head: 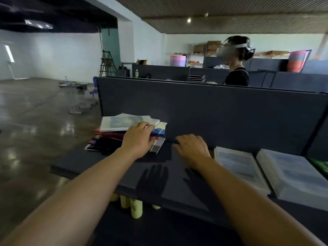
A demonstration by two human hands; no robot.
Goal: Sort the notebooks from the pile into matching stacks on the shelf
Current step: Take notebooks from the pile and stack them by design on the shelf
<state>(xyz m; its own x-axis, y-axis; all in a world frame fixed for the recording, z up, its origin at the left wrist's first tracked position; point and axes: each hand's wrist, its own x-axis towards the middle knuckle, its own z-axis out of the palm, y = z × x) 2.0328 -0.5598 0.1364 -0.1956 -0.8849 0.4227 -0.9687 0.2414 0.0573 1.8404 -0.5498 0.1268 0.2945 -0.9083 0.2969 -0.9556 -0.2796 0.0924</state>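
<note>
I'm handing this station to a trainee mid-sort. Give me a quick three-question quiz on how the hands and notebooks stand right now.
1. True or false: the left hand rests on the mixed pile of notebooks.
2. Multiple choice: where is the right hand? A) on the pile B) over the bare shelf between the pile and the sorted stacks C) gripping a notebook
3. Fill in: the two pale sorted stacks lie to the ____ of the right hand.

Key:
1. True
2. B
3. right
</note>
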